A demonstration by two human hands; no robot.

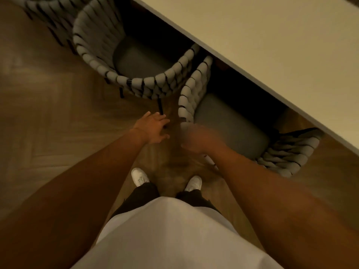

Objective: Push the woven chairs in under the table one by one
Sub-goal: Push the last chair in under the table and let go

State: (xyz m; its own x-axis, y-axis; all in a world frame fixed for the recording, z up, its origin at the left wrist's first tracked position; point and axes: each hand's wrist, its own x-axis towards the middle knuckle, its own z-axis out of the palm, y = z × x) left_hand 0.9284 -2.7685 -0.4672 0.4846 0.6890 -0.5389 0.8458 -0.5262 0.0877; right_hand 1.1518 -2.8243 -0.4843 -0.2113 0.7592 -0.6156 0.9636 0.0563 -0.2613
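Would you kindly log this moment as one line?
left hand: open, free | right hand: blurred, at near woven chair backrest | far woven chair: partly under table

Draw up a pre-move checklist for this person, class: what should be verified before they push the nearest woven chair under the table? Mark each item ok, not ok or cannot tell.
1. Left hand free: ok, open, fingers spread, above the floor, touching nothing.
2. Right hand gripping the nearest grey woven-rope chair: cannot tell, motion-blurred at the chair's back rim.
3. That chair fully under the pale flat table: not ok, most of its grey seat cushion still shows.
4. Gap to the neighbouring woven chair: not ok, rims nearly touch.
5. Feet in white shoes clear of chair legs: ok.
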